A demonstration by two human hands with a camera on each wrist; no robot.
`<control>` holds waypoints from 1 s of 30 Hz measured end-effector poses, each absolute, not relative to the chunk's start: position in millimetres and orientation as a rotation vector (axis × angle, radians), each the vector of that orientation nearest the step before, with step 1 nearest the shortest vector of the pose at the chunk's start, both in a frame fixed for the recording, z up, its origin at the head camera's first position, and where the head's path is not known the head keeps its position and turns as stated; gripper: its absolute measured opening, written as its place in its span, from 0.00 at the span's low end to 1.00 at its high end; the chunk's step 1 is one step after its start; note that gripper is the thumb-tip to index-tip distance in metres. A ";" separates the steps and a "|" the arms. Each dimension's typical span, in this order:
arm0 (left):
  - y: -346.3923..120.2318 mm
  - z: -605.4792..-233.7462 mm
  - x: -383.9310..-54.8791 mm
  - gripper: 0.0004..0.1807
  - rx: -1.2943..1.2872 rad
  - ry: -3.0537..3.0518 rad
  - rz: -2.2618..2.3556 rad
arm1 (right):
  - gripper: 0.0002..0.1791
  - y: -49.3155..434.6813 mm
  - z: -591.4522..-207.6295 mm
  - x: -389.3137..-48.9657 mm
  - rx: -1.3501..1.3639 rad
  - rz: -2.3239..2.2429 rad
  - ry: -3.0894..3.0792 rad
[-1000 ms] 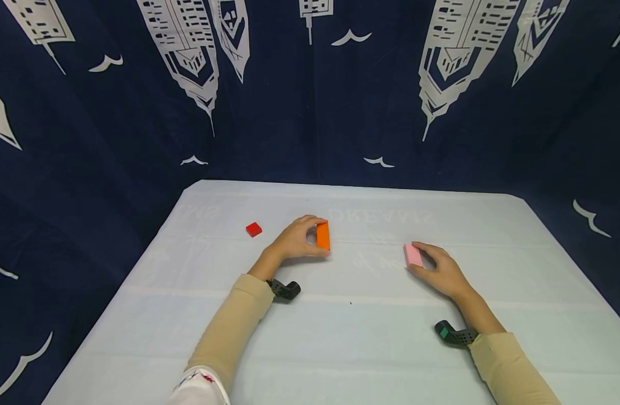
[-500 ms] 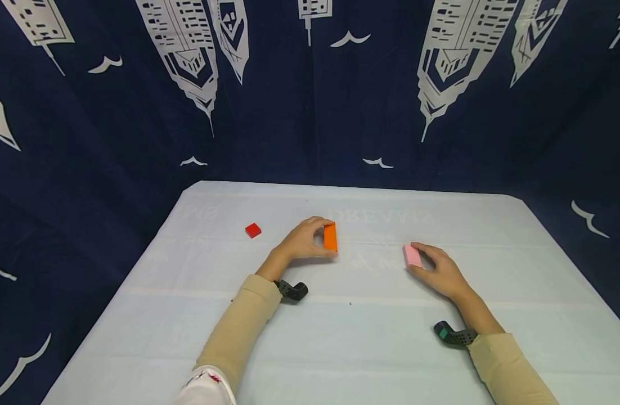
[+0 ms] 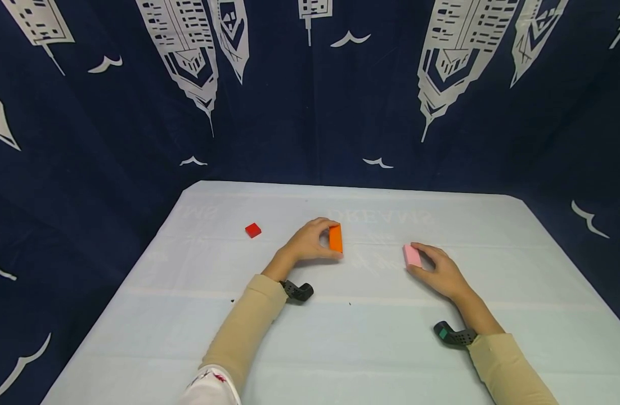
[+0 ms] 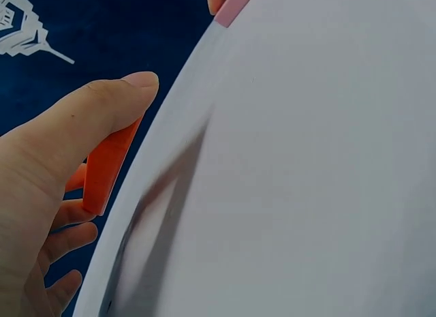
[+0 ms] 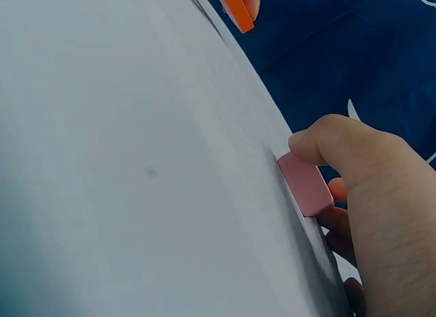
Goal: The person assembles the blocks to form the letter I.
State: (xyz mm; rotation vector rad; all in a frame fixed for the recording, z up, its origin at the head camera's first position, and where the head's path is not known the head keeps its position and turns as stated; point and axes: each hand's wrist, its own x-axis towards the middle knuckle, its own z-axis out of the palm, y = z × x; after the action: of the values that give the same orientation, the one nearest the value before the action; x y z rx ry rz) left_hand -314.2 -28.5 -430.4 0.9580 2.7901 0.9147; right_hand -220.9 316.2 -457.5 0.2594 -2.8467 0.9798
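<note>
Between thumb and fingers my left hand (image 3: 310,241) pinches an orange block (image 3: 336,239). In the left wrist view the orange block (image 4: 109,165) is apart from the tabletop, with its shadow on the white cloth. My right hand (image 3: 440,270) pinches a pink block (image 3: 412,256) to the right of it. The right wrist view shows the pink block (image 5: 306,184) low at the white surface, thumb on one end and fingers behind. A gap of tabletop separates the two blocks. To the left of my left hand lies a small red block (image 3: 253,230), untouched.
A white cloth covers the table (image 3: 381,349). Behind its far edge hangs a dark blue curtain (image 3: 315,112) with white building prints. Black bands with camera mounts sit on both wrists, such as the left mount (image 3: 299,291).
My left hand has moved to the right with the orange block, closer to the pink one. The right hand, pink block and red block have stayed in place.
</note>
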 end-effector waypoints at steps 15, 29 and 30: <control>-15.1 -439.1 -314.6 0.50 1.014 2.799 0.841 | 0.37 315.2 -457.7 -220.5 0.256 0.981 -2.848; -6.6 -437.0 -307.5 0.49 1.021 2.785 0.815 | 0.36 314.7 -456.4 -219.6 0.270 0.987 -2.833; -6.3 -436.8 -306.9 0.49 1.019 2.785 0.813 | 0.36 314.8 -456.3 -219.7 0.271 0.988 -2.832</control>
State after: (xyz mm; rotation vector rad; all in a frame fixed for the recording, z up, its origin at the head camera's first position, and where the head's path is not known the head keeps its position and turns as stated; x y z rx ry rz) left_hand -306.9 -6.3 -436.8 1.0191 2.7854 0.8128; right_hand -219.7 314.8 -456.3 0.2708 -2.8325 0.9875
